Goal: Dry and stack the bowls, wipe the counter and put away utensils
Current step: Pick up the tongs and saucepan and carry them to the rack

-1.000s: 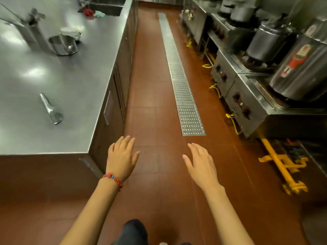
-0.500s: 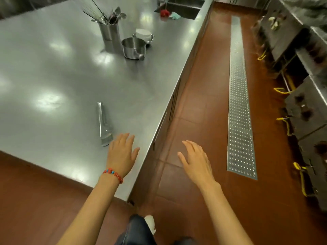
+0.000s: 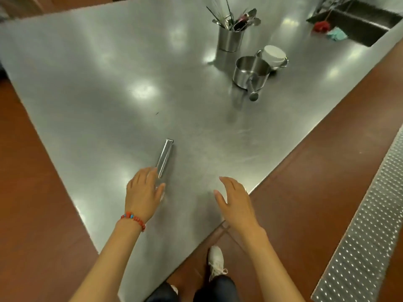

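Observation:
Steel tongs (image 3: 165,156) lie on the steel counter (image 3: 104,88) near its front corner. My left hand (image 3: 142,194), with a red bead bracelet, hovers over their near end with relaxed fingers; that end is hidden beneath it. My right hand (image 3: 234,200) is spread, holding nothing, above the counter's corner. Far back stands a steel utensil holder (image 3: 230,38) filled with several utensils. In front of it sits a steel saucepan (image 3: 250,71), and white bowls (image 3: 273,55) rest in a steel pot beside it.
A sink (image 3: 357,25) is set in the counter's far right, with a red scrubber (image 3: 320,26) and a teal cloth (image 3: 338,34) at its rim. Red tiled floor surrounds the counter, and a perforated metal drain grate (image 3: 368,232) runs along the right. My white shoe (image 3: 216,259) shows below.
I have stepped up to the counter's corner and turned left. Both hands moved forward over the counter, and the left hand now covers the tongs' near end.

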### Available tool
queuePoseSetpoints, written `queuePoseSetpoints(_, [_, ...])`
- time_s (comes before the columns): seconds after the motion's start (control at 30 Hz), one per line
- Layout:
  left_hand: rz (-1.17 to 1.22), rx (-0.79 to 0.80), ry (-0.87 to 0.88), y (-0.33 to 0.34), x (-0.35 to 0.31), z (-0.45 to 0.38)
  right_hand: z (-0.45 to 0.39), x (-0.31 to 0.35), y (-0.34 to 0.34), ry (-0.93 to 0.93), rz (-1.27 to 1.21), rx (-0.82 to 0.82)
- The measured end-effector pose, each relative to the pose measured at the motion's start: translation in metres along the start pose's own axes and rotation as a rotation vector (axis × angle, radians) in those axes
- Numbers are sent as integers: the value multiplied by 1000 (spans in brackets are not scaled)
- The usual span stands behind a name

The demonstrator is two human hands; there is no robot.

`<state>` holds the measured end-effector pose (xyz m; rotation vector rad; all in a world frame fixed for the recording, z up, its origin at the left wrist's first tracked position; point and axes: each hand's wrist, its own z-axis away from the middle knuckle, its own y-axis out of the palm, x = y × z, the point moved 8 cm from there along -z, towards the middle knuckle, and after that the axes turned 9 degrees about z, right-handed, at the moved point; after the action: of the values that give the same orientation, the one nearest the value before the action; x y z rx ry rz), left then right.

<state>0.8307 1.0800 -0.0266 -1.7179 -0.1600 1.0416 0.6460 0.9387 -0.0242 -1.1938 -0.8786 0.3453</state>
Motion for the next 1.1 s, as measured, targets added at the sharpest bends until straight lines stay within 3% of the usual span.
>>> queuePoseSetpoints(0.33, [-10, -251, -436, -18, 26, 27, -117, 58, 15, -442, 66, 219])
queuePoseSetpoints(0.5, [-36, -297, -552, -29, 39, 49, -143, 105, 32, -597, 44, 239])
queuePoseSetpoints(0.67, [-49, -331, -613, -38, 51, 61, -158, 144, 62, -813, 242, 292])
queuePoseSetpoints(0.87, [-48, -364, -654, -41, 59, 63, -169, 131, 81, -843, 404, 303])
queuePoseSetpoints(1.1, [-33, -367, -633, -42, 59, 51, -167, 84, 67, -651, 336, 376])
